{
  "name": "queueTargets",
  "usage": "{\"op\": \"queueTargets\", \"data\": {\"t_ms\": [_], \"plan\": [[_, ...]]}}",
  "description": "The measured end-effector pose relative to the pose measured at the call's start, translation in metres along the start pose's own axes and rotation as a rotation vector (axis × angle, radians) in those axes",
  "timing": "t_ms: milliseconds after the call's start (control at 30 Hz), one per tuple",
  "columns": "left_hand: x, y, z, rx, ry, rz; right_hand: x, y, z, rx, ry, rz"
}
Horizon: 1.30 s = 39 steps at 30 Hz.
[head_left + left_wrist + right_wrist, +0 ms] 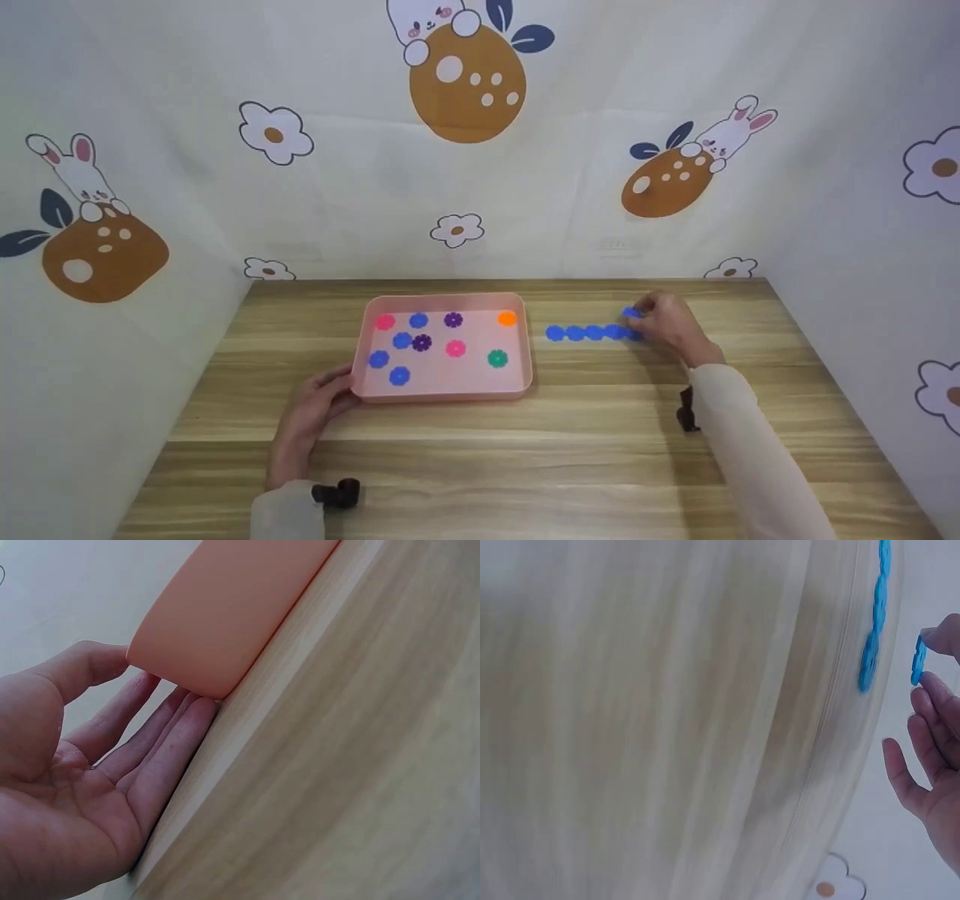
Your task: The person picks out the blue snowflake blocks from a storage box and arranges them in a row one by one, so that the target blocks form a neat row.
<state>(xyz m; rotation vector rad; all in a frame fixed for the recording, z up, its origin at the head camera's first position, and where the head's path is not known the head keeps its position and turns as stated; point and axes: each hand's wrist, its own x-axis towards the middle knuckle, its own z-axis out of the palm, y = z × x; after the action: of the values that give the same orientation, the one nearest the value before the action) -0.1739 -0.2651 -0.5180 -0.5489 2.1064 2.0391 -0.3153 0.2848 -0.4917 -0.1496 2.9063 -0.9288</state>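
In the head view my right hand (670,324) is over the right end of a row of blue flower-shaped discs (575,333) on the table. Thumb and forefinger pinch one blue flower-shaped disc (918,660), which stands apart from the row in the right wrist view; the other fingers are spread. My left hand (313,409) is at the near left corner of a pink tray (457,380). Its fairly straight fingertips (199,709) touch the tray's outer wall, with the thumb at the rim. Inside the tray lie several flower-shaped discs, among them blue (400,376), purple (453,320) and pink ones (455,349).
One orange disc (507,319) and one green disc (497,358) lie along the tray's right side. The wood-grain table (480,465) is enclosed at the back and sides by a printed cloth (360,195).
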Motion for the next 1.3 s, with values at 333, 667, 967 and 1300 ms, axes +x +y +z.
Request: {"op": "queueTargets", "data": {"t_ms": [333,667,967,1300], "plan": [[0.000,0.000,0.002,-0.003,0.010,0.021,-0.018,0.024,-0.011,-0.047,0.008,0.046],[0.000,0.000,0.000,0.023,0.005,-0.014,-0.022,0.031,-0.010,-0.028,-0.057,0.067],[0.000,-0.001,0.000,0.019,0.002,-0.010,-0.020,0.026,-0.014,-0.019,-0.063,0.067],[0.004,-0.001,0.000,-0.040,0.000,0.016,-0.005,-0.024,-0.021,0.156,-0.009,-0.017]]}}
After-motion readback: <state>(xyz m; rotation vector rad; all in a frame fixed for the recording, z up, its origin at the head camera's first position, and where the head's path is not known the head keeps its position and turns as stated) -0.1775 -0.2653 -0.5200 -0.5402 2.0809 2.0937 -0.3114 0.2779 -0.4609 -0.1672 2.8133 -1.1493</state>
